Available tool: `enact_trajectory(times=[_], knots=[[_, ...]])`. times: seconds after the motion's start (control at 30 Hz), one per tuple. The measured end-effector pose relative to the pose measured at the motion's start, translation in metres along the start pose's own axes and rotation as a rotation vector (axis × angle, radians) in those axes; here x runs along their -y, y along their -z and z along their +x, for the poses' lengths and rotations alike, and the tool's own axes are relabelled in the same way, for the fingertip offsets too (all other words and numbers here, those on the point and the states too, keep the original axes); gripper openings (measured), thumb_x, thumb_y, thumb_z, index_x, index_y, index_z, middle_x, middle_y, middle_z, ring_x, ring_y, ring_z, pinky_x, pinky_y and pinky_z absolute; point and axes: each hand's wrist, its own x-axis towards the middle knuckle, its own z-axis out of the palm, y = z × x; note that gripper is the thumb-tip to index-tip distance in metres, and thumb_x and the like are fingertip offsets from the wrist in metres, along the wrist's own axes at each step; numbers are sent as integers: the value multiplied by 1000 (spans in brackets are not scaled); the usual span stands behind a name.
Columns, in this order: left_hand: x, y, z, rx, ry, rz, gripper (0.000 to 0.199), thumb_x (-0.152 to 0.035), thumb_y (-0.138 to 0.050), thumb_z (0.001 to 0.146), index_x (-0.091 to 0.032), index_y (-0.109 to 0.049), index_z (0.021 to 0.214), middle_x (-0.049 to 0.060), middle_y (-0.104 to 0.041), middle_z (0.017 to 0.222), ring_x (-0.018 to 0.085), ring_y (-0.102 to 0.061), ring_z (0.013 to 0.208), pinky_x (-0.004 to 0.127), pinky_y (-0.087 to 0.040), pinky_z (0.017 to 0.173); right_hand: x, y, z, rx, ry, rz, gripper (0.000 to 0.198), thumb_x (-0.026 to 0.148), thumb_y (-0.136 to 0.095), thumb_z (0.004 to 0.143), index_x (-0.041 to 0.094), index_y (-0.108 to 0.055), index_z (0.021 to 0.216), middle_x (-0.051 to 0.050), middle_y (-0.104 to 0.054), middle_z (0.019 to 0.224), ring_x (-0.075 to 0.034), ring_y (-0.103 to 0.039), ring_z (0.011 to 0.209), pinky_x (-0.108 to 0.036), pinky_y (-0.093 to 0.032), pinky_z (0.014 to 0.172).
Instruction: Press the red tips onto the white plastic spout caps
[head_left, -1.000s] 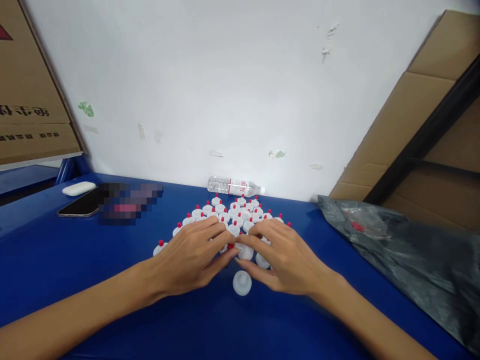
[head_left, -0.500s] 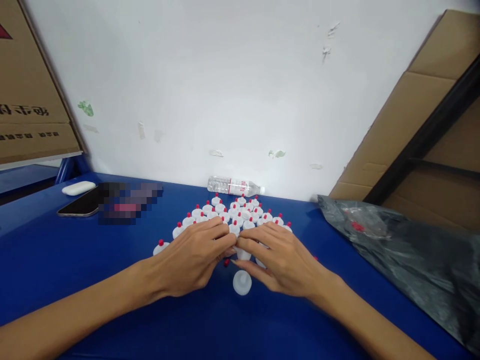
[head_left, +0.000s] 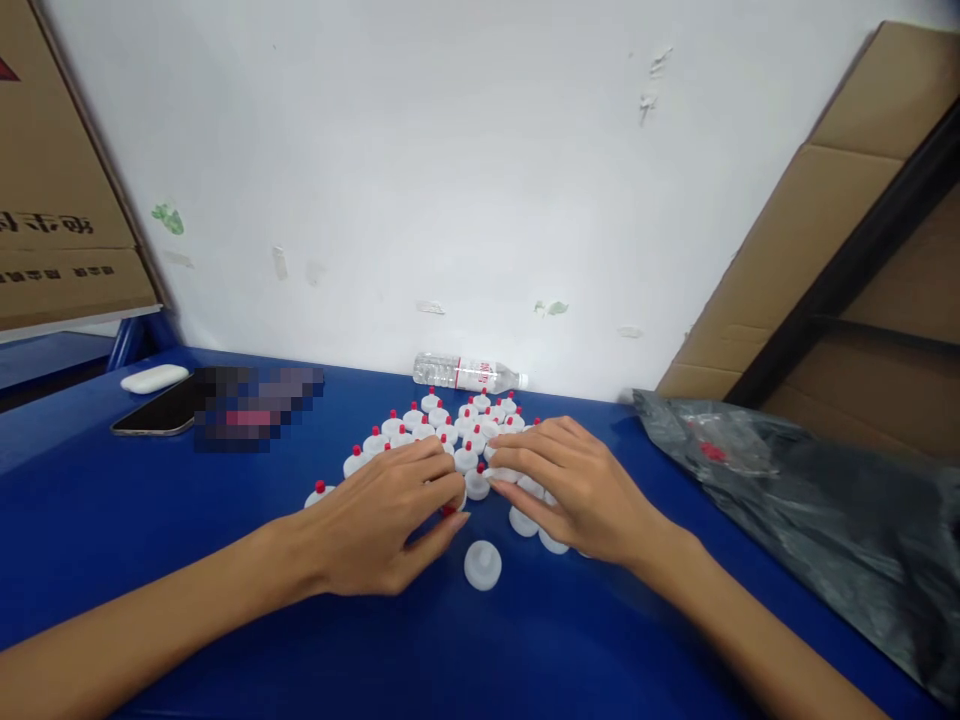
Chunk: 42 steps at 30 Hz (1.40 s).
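Note:
My left hand (head_left: pixel 405 515) is closed, with a small red tip (head_left: pixel 448 510) between thumb and index finger. A white round piece shows just behind those fingertips, mostly hidden. My right hand (head_left: pixel 566 490) pinches a white round cap (head_left: pixel 501 475), seen edge-on, between thumb and fingers. Between the hands stands a white cap with a red tip (head_left: pixel 477 482). Nearer to me a white cap without red tip (head_left: pixel 482 566) lies on the blue table (head_left: pixel 480 650). Several red-tipped white caps (head_left: pixel 466 457) stand grouped beyond my hands. White caps (head_left: pixel 523 521) lie under my right hand, partly covered.
A clear plastic bottle (head_left: pixel 469 373) lies along the wall behind the caps. On the left are a phone (head_left: pixel 157 415) and a white oval case (head_left: pixel 154 378). A dark plastic sheet (head_left: pixel 810 520) with a small bag of red pieces (head_left: pixel 720 450) covers the right side.
My hands have drawn apart, the right one moving right and slightly up with a white cap. A red-tipped cap now shows between them. The loose cap in front has stayed put.

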Motion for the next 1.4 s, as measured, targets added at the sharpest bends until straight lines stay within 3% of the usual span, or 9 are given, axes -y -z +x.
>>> enact_trajectory(times=[0.17,0.3,0.47,0.6,0.9,1.1,1.23,1.4], knots=[[1,-2,-2,88,-5,27,6,-16,-54,93,-18,-59,93,5,-57,94,20,-49,88,33,-43,78,2,-1,1,80,-63,52,13,26,-55,99,18,-64,104,-4,-73,94,-18,-65,89,-37,-44,86],[3,-6,-3,99,-28,22,7,-15,-54,92,-18,-61,94,6,-57,97,21,-50,90,33,-45,81,2,-3,0,141,-78,92,15,29,-54,101,18,-64,101,-5,-72,96,-19,-65,95,-38,-42,93],[2,-6,-3,105,-53,26,7,-15,-55,92,-19,-61,94,7,-57,96,22,-50,91,34,-46,82,6,-8,0,190,-83,92,20,32,-54,101,18,-67,95,-5,-70,92,-19,-62,89,-36,-41,86],[1,-5,-3,118,-52,16,8,-13,-56,91,-19,-62,93,6,-58,96,21,-51,90,33,-46,82,6,-6,1,272,-124,81,24,36,-53,101,19,-68,96,-4,-69,90,-20,-61,91,-36,-39,90],[2,-5,-4,148,-38,8,9,-11,-58,89,-18,-62,91,6,-57,95,21,-50,91,32,-45,81,-1,7,1,426,-197,-87,47,45,-40,105,18,-60,71,0,-57,59,-14,-50,58,-35,-36,79],[1,-4,-3,162,-29,0,10,-11,-58,88,-19,-63,93,5,-58,96,21,-50,91,32,-45,81,7,5,3,503,-237,-26,33,39,-52,98,19,-64,74,-1,-60,59,-16,-53,58,-34,-39,76],[1,-4,-3,158,-25,2,10,-11,-59,89,-19,-62,93,5,-58,96,21,-51,91,32,-45,80,7,12,2,545,-316,56,23,41,-60,94,22,-70,87,-2,-67,66,-18,-60,63,-32,-40,69],[0,-3,-2,144,-45,14,9,-12,-57,89,-19,-61,93,6,-58,94,22,-51,89,32,-44,78,-4,17,-8,577,-392,217,36,54,-74,82,28,-71,108,0,-74,88,-18,-65,71,-28,-39,59]])
